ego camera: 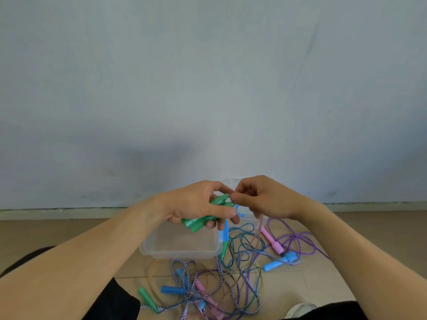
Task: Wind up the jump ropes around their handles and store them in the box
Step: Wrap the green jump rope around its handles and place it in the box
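Note:
My left hand (198, 205) grips a pair of green jump-rope handles (203, 217) held side by side above the clear plastic box (147, 248). My right hand (258, 197) pinches something at the handles' tips; a thin rope (256, 234) hangs down from it toward the floor. The box stands on the floor below my hands and looks to hold nothing.
Several loose ropes lie tangled on the tan floor: a pink handle (272, 241), blue handles (279, 262), a teal rope (242, 241), a purple rope (298, 241), a striped rope (221, 287), another green handle (147, 299). A pale wall stands behind. My dark-clothed knees flank the pile.

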The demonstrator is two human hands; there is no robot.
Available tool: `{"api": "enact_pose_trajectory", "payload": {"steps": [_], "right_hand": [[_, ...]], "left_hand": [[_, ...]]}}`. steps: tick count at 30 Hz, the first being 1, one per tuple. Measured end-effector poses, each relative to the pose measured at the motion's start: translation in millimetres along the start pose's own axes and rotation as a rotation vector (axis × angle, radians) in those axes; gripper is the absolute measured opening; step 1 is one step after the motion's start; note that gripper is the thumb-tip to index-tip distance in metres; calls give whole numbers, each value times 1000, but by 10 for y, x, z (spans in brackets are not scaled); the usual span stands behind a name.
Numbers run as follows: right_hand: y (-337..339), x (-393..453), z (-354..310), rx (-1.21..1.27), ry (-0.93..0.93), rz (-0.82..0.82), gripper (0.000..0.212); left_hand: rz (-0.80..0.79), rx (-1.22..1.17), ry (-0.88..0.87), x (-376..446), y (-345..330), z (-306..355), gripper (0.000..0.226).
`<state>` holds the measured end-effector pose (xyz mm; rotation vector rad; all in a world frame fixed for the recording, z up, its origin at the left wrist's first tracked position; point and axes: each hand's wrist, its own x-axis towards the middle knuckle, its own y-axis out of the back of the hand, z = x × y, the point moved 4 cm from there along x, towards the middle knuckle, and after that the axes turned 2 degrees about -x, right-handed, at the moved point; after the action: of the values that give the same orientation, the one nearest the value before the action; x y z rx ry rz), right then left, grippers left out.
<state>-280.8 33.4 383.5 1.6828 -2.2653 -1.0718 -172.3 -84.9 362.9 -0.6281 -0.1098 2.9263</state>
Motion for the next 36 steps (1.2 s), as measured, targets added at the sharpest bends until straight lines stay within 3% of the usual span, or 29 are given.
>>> {"api": "enact_pose_trajectory", "payload": {"steps": [2, 7, 12, 19, 23, 26, 29, 36], "right_hand": [[6, -32, 30, 47, 1, -16, 21], [257, -60, 151, 283, 4, 191, 17], [233, -93, 187, 376, -50, 99, 24], [199, -14, 58, 355, 72, 119, 23], [134, 41, -34, 759, 102, 30, 31], [190, 67, -134, 1166, 241, 20, 20], [98, 144, -193, 1260, 294, 50, 18], [-267, 257, -354, 859, 207, 437, 16]], "left_hand": [[-12, 11, -9, 14, -19, -10, 42], [30, 22, 21, 42, -4, -8, 40], [-42, 2, 77, 59, -40, -62, 34], [-104, -86, 86, -15, -26, -60, 39], [-152, -233, -4, -102, -21, 46, 34], [-229, -454, -93, -177, -4, 185, 31], [-138, -404, -170, -281, 48, 288, 32], [233, -120, -269, -374, 213, 263, 35]]}}
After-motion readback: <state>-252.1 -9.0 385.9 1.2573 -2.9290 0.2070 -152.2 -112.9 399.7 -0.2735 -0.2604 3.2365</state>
